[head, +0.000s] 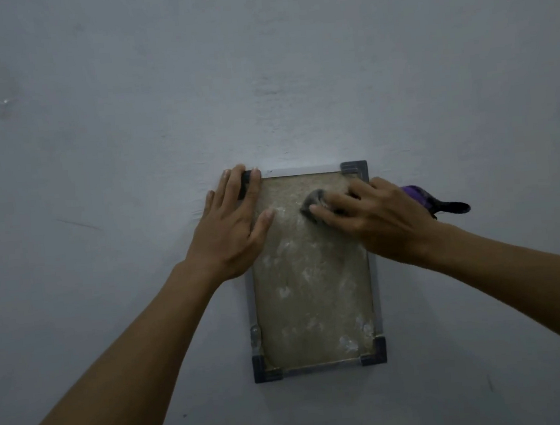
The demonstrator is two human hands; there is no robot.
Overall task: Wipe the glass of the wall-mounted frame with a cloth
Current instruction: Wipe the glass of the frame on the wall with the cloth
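Frame: upper-left corner hidden under left hand; upper right edge under right hand. Cloth: mostly covered by that hand, tail past the wrist. Both forearms cut off by picture edges.

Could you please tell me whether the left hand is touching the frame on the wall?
Touching. In the head view the left hand lies flat over the frame's upper-left corner, fingers straight, no gap visible.

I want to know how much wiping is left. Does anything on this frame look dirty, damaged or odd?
White smudges mottle the glass below the cloth, thickest near the lower right corner. A lumpy clear blob clings to the frame's lower left edge; what it is, I cannot tell.
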